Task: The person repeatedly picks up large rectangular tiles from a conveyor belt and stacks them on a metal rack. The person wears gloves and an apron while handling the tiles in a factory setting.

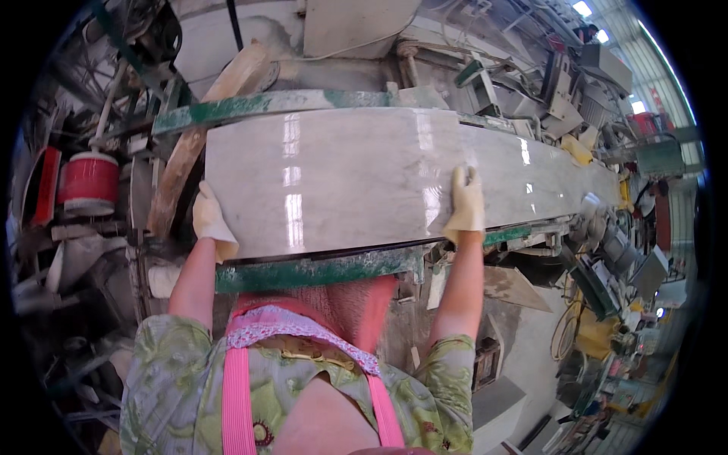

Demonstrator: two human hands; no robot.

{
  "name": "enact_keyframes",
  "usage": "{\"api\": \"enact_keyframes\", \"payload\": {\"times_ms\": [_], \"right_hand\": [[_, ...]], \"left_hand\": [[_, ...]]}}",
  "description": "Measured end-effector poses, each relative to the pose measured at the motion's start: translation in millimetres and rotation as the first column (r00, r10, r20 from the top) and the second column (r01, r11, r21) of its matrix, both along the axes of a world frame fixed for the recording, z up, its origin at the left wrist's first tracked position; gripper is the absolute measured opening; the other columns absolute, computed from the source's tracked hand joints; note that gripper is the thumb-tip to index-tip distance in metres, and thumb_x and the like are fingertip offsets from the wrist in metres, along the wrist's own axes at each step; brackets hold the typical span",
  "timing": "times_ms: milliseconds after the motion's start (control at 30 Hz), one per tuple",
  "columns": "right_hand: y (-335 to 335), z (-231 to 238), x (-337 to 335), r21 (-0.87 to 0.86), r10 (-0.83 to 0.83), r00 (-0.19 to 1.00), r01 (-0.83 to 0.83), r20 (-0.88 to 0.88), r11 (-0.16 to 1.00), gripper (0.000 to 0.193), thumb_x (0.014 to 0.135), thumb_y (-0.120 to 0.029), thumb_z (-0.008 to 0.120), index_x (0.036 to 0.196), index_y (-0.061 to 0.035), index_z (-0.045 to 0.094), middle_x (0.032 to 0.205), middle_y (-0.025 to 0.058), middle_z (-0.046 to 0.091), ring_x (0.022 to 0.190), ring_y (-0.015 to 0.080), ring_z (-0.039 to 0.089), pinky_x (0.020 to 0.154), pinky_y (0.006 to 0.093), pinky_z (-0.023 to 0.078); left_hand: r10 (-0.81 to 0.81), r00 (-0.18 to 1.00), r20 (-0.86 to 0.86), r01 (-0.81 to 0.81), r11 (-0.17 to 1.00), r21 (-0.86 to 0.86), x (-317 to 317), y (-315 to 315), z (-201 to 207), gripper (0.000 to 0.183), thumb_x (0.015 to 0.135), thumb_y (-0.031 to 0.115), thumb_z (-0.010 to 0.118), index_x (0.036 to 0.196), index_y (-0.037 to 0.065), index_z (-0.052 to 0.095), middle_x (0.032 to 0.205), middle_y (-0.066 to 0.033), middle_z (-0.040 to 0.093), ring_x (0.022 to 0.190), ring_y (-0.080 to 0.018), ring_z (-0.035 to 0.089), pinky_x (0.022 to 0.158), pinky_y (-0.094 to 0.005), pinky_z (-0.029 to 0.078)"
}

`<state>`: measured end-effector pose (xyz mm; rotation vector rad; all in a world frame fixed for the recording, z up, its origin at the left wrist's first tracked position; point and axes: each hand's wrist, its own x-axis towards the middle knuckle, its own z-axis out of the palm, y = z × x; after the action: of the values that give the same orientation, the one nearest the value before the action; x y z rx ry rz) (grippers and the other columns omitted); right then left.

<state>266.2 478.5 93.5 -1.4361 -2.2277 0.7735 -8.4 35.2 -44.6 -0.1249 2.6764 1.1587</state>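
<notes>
A polished pale grey stone slab (356, 174) lies flat across green rails in front of me. My left hand (210, 216), in a cream rubber glove, is closed on the slab's left end near its front corner; some fingers are hidden at the edge. At its other end, my right hand (465, 201), gloved alike, rests by the seam with a second polished slab (531, 178), its fingers stretched forward and slightly apart. The second slab continues from there to the right.
A worn green rail (318, 271) runs along my side, and another green rail (273, 105) along the far side. A wooden beam (180, 178) slants past the left end. Left of it stands a red and white drum-shaped part (89, 183). Machinery and a yellow container (595, 334) stand at right.
</notes>
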Motion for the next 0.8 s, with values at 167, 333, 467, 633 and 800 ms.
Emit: {"api": "enact_keyframes", "payload": {"times_ms": [167, 333, 467, 633, 800], "right_hand": [[15.4, 26.0, 32.9, -0.558, 0.048, 0.952, -0.218, -0.304, 0.801, 0.049, 0.094, -0.038, 0.054, 0.121, 0.0033, 0.055, 0.112, 0.0105, 0.060, 0.100, 0.0197, 0.056, 0.092, 0.0311, 0.043], [-33.8, 83.4, 67.9, -0.573, -0.066, 0.971, -0.081, -0.231, 0.815, 0.044, 0.094, -0.036, 0.057, 0.115, 0.0025, 0.057, 0.110, 0.0096, 0.062, 0.094, 0.0179, 0.058, 0.084, 0.0306, 0.048], [-70.0, 99.6, 92.2, -0.562, -0.121, 0.958, -0.048, -0.259, 0.826, 0.044, 0.094, -0.036, 0.057, 0.114, 0.0035, 0.057, 0.107, 0.0110, 0.063, 0.092, 0.0193, 0.061, 0.082, 0.0331, 0.051], [-116.0, 114.7, 103.6, -0.554, -0.179, 0.926, -0.038, -0.332, 0.832, 0.040, 0.094, -0.033, 0.058, 0.110, 0.0044, 0.059, 0.104, 0.0109, 0.064, 0.091, 0.0186, 0.061, 0.082, 0.0321, 0.051], [-130.5, 107.6, 126.4, -0.528, -0.354, 0.894, 0.168, -0.274, 0.833, 0.028, 0.093, -0.025, 0.061, 0.101, 0.0022, 0.063, 0.092, 0.0014, 0.062, 0.081, 0.0110, 0.057, 0.073, 0.0261, 0.047]], "left_hand": [[0.014, 0.999, -0.030, -0.010, 0.994, 0.110, 2.5, 1.6, -11.5, 0.071, 0.099, 0.049, 0.014, 0.119, -0.004, 0.057, 0.121, -0.0250, 0.056, 0.118, -0.0387, 0.049, 0.098, -0.0434, 0.040], [-0.142, 0.926, -0.351, 0.084, 0.981, -0.174, -4.0, -22.3, -19.8, 0.059, 0.095, 0.044, 0.033, 0.121, -0.004, 0.053, 0.118, -0.0251, 0.057, 0.119, -0.0352, 0.050, 0.102, -0.0393, 0.037], [-0.102, 0.939, -0.328, 0.062, 0.989, -0.131, -42.3, -67.3, -19.8, 0.051, 0.092, 0.041, 0.042, 0.115, -0.003, 0.056, 0.107, -0.0220, 0.061, 0.106, -0.0317, 0.057, 0.094, -0.0379, 0.042], [-0.015, 0.999, 0.028, 0.013, 0.996, 0.091, -88.6, -101.4, -47.5, 0.044, 0.091, 0.037, 0.044, 0.102, -0.002, 0.061, 0.088, -0.0103, 0.064, 0.078, -0.0201, 0.062, 0.071, -0.0336, 0.047], [-0.276, 0.958, 0.073, 0.216, 0.866, 0.450, -55.1, 4.7, 33.3, 0.062, 0.091, 0.046, 0.051, 0.130, -0.003, 0.049, 0.131, -0.0144, 0.053, 0.121, -0.0238, 0.047, 0.103, -0.0330, 0.035]]}}
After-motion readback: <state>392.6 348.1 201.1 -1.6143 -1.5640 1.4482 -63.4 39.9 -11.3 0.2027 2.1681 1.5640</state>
